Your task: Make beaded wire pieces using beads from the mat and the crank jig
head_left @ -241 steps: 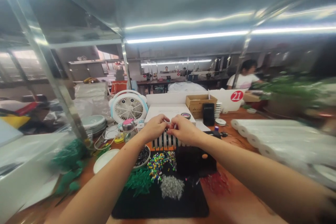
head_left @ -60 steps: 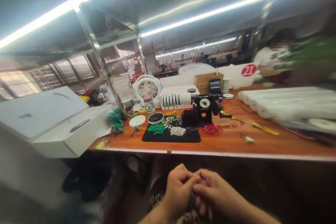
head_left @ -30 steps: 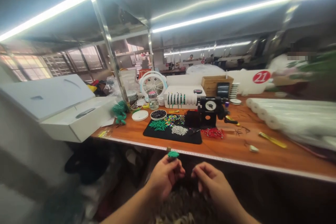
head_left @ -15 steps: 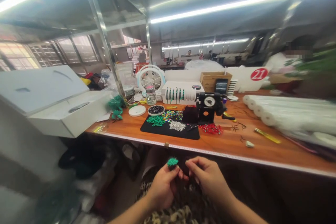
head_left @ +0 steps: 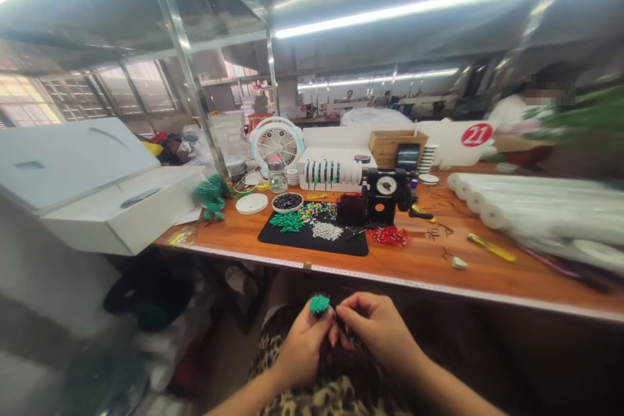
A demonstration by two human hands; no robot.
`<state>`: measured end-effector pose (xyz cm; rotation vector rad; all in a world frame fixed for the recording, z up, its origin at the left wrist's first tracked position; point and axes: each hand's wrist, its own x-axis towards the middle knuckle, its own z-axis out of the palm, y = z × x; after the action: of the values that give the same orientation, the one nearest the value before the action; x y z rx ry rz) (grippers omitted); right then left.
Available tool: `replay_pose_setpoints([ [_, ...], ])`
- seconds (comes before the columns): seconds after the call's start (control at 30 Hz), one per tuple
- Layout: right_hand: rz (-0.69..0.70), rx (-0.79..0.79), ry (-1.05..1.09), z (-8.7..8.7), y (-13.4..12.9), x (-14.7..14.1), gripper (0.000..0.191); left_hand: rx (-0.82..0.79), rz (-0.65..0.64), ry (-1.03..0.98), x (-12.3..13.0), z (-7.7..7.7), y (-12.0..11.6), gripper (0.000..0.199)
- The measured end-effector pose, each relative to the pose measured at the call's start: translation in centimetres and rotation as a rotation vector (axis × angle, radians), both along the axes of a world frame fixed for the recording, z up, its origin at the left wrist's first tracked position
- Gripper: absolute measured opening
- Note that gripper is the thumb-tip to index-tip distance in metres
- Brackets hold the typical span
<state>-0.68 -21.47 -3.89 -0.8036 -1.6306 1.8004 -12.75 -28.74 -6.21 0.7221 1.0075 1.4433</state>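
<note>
Green cluster (head_left: 320,304) sits gripped by thumb and fingers of the left hand (head_left: 303,343), just beside the right hand (head_left: 384,331), whose fingertips pinch together, on what, if anything, I cannot tell, both above leopard-print fabric (head_left: 336,398), near the table (head_left: 407,263) bearing a black mat (head_left: 303,242).

The left hand (head_left: 303,348) partly hides a round green cluster (head_left: 320,304); white plastic-wrapped rolls (head_left: 536,203) blur toward the counter's (head_left: 400,266) right edge.
</note>
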Motion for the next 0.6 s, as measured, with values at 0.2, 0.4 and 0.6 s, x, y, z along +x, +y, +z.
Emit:
replay_pose_setpoints([
  [0.2,-0.088,0.071,-0.107,-0.18,-0.01,0.41,0.027,-0.099,0.037,-0.152,0.00,-0.11,0.10,0.029],
  [0.4,-0.069,0.059,-0.137,-0.17,0.22,0.38,0.022,-0.069,-0.104,-0.164,0.52,-0.49,0.08,0.030],
  [0.6,-0.086,0.045,-0.114,0.02,0.23,0.36,0.023,-0.031,-0.034,-0.093,0.60,-0.79,-0.02,0.034],
])
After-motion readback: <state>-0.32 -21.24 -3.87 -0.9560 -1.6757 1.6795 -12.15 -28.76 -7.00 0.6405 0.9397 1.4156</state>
